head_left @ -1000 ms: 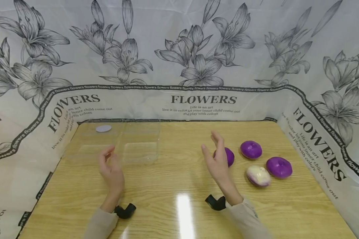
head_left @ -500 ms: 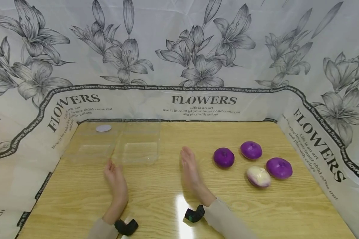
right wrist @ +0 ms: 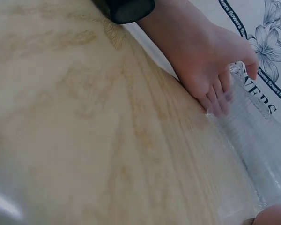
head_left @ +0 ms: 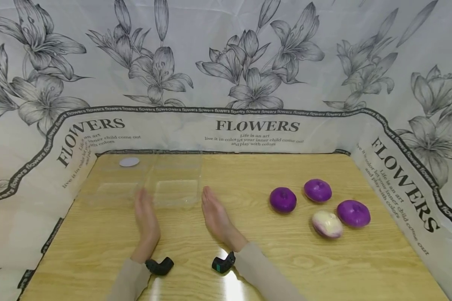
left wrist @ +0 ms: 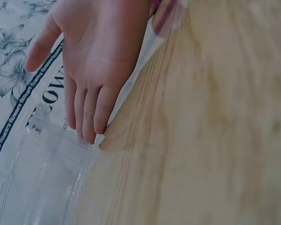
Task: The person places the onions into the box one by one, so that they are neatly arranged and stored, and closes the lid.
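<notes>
While the onions (head_left: 283, 200) are lying where they were, the right hand (head_left: 217, 217) is ending a sweep leftward, away from them and toward the clear box (head_left: 178, 199). Both hands are now flanking the near edge of the box's right half: the left hand (head_left: 147, 219) is pointing its fingertips at the seam between the halves, and the right is reaching the near right corner. Neither is gripping anything; the fingers are running nearly straight and close together, and the hands are staying apart from each other. Fingertips and plastic are overlapping in both wrist views, so whether they are touching I cannot tell. The box is sitting at the far left of the table (head_left: 324, 267), its left half bearing a white oval label (head_left: 129, 161), while three purple onions and one pale onion (head_left: 327, 224) are resting well apart, on the right. The shift is probably making the box, not the onions, the thing being handled; nothing is showing in it yet.
</notes>
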Demonstrator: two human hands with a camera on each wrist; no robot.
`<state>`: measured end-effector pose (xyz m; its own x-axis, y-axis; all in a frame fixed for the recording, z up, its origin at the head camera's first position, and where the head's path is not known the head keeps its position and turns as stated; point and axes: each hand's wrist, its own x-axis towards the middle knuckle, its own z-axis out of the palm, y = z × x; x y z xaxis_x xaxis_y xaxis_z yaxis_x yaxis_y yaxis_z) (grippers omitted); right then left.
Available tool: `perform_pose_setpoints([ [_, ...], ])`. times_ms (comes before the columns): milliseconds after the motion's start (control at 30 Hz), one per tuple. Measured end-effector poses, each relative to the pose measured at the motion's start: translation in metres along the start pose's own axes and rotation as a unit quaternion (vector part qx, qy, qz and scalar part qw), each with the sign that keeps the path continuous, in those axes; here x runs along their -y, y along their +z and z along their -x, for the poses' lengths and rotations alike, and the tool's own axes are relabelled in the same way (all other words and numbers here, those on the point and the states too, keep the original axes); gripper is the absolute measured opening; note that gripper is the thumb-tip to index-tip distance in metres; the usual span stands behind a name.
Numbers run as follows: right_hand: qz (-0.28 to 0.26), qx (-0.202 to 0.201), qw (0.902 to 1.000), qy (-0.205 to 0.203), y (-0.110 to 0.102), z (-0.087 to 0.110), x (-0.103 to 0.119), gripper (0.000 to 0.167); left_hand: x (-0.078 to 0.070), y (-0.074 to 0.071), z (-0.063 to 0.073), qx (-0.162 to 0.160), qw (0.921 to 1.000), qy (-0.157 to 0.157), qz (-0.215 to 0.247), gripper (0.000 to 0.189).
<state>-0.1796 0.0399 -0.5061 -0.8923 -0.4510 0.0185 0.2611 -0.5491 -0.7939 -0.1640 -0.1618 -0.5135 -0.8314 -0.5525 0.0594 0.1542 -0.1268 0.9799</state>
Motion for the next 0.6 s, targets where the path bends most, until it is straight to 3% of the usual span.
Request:
perform_pose_setpoints([
  [267, 0.085, 0.025, 0.9960, 0.002, 0.0055, 0.0021, -0.0110, 0.065, 0.0013, -0.0005, -0.0068, -0.001, 0.9998, -0.012, 0.016, 0.044],
  [600, 0.100, 0.025, 0.9947, 0.002, 0.0041, 0.0043, -0.0108, 0.065, -0.0003, -0.0028, -0.0034, 0.037, 0.9991, -0.009, 0.016, 0.046],
])
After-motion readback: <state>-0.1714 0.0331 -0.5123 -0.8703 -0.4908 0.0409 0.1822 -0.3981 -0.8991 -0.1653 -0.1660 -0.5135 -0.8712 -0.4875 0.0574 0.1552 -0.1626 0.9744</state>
